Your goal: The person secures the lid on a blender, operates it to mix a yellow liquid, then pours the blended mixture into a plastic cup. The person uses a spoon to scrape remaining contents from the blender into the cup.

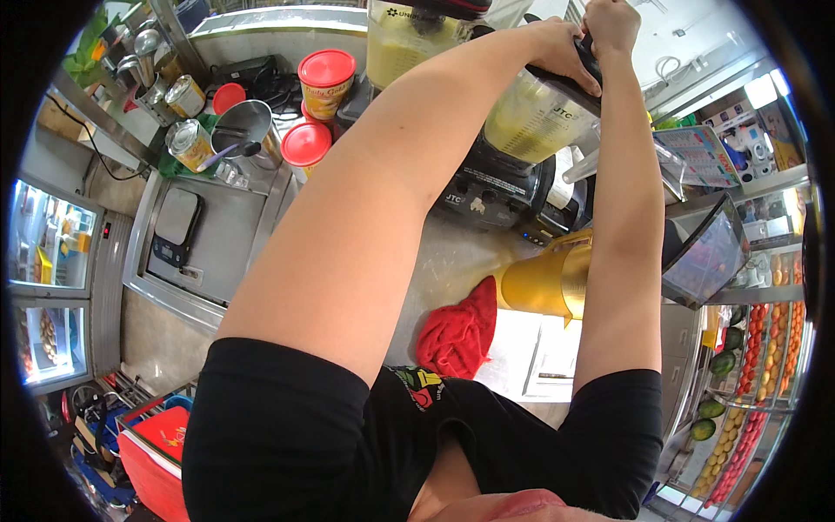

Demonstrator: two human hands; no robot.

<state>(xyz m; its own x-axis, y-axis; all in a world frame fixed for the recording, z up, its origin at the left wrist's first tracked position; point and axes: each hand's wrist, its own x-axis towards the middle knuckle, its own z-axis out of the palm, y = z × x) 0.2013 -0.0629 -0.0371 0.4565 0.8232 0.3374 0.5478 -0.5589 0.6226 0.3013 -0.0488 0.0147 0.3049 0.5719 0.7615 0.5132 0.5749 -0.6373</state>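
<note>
At the top of the head view, my left hand (562, 52) is wrapped over the black lid (564, 81) of a blender jar (531, 121). Beside it my right hand (612, 27) is closed around a black handle-like part (588, 57) at the jar's top; its exact shape is partly hidden. The clear jar holds pale green, frothy liquid and sits on a black blender base (486, 189). A second blender jar (408, 49) with similar liquid stands to the left, its lower part behind my left arm.
Nearer on the metal counter lie a red cloth (456, 333) and a yellow pitcher (538, 280). At left are a steel pitcher (244, 127), red-lidded tubs (326, 75), cans (189, 143) and a kitchen scale (177, 225). A dark clear-sided bin (708, 254) juts in at right.
</note>
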